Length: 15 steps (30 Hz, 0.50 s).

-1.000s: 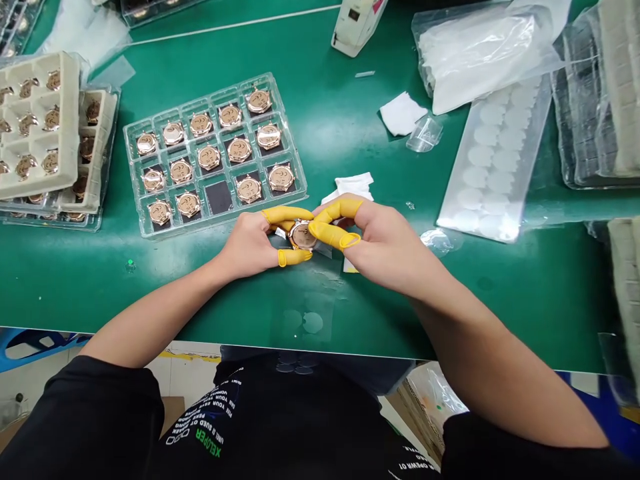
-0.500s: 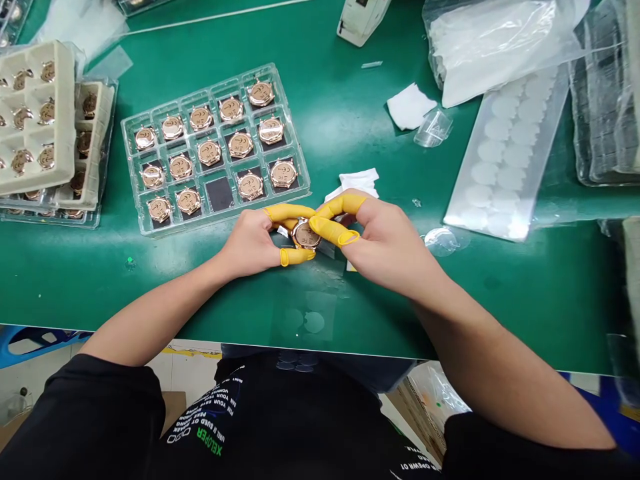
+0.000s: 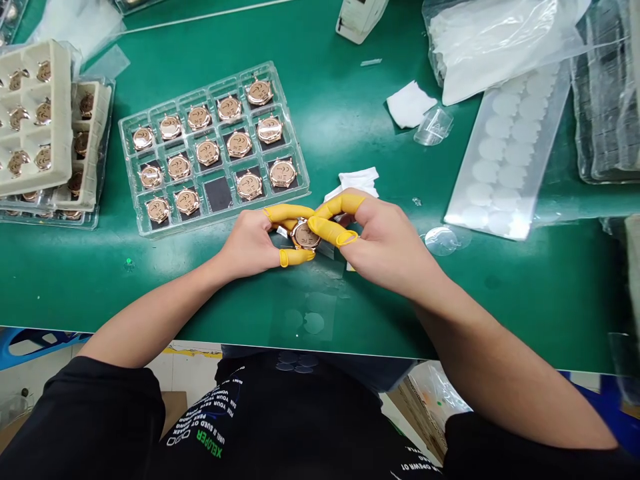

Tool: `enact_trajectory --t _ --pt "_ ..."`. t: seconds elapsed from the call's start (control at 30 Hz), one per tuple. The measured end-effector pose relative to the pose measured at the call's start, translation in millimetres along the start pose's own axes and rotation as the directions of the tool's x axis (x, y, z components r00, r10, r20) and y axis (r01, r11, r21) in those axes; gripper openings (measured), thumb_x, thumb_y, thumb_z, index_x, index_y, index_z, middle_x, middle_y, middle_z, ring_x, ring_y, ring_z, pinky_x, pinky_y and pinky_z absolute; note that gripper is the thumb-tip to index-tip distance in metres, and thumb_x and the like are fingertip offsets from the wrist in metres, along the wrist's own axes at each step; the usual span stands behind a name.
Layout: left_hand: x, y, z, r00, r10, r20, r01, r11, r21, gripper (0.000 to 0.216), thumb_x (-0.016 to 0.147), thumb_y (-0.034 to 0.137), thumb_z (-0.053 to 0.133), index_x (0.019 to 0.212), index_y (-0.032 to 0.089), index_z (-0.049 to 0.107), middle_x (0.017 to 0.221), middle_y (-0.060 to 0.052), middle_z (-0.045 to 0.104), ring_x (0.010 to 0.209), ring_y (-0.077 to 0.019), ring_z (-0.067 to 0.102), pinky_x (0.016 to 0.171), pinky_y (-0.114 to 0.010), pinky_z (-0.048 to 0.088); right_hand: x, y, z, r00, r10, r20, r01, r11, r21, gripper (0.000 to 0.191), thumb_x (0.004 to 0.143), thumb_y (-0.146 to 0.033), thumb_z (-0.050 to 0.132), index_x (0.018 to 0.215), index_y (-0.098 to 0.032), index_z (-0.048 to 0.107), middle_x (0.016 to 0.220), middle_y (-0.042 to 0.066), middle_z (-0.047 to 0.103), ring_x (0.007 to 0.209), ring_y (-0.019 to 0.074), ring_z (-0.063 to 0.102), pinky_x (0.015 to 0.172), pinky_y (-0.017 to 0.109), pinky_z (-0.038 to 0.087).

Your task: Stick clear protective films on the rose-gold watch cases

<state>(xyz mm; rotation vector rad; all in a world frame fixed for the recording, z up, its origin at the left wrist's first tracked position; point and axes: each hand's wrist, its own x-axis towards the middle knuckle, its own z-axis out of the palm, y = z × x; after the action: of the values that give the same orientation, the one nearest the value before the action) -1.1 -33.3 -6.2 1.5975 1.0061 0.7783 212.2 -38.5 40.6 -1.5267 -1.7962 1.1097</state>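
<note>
We hold a gold watch (image 3: pixel 305 235) in both hands, just above the green tabletop (image 3: pixel 380 320), near its front edge. Our left hand (image 3: pixel 250 243) and right hand (image 3: pixel 385 243) are curled almost shut, and they pinch the watch between them from each side. Our fingers wear yellow finger caps (image 3: pixel 287 213), and the capped tips touch the watch.

Just past our right hand lies a white tissue (image 3: pixel 357 180), partly under our fingers. Beside our left hand, a little up the table, sits a clear tray (image 3: pixel 200 90). It has rows of gold watch backs in its slots, and one slot shows only a black pad (image 3: pixel 219 195).

Near the left edge of the tabletop is a stack of cream trays (image 3: pixel 63 113), with more watches in them. Up on the right are a white cloth (image 3: pixel 410 105), a clear cup (image 3: pixel 434 125), a sheet of white dots (image 3: pixel 505 153), and a plastic bag (image 3: pixel 500 47). A thin clear disc (image 3: pixel 443 240) lies near the sheet.
</note>
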Motion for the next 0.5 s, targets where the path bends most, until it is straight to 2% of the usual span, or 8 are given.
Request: enact_trajectory --t 0.33,0.5 --pt "0.1 1.1 0.3 1.000 -0.023 0.002 0.023 1.000 0.005 0.058 0.070 0.031 0.092 0.125 0.019 0.079 0.108 -0.006 0.083 0.092 -0.0213 0.078 0.085 -0.031 0.063 0.3 2.0 1.4 0.999 -0.034 -0.018 0.035 0.999 0.011 0.007 0.087 -0.030 0.069 0.087 -0.025 0.075 0.094 0.005 0.075 0.079 0.0214 0.064 0.070 0.037 0.051" --pt "0.3 3.2 0.2 1.000 -0.025 0.015 0.025 1.000 0.015 0.056 0.070 0.031 0.091 0.124 0.019 0.079 0.108 -0.005 0.084 0.091 -0.0204 0.078 0.085 -0.031 0.063 -0.4 4.0 1.6 0.998 -0.051 -0.030 0.051 0.999 -0.012 0.012 0.089 -0.037 0.071 0.087 -0.026 0.074 0.095 0.006 0.076 0.080 0.0227 0.065 0.073 0.039 0.053"
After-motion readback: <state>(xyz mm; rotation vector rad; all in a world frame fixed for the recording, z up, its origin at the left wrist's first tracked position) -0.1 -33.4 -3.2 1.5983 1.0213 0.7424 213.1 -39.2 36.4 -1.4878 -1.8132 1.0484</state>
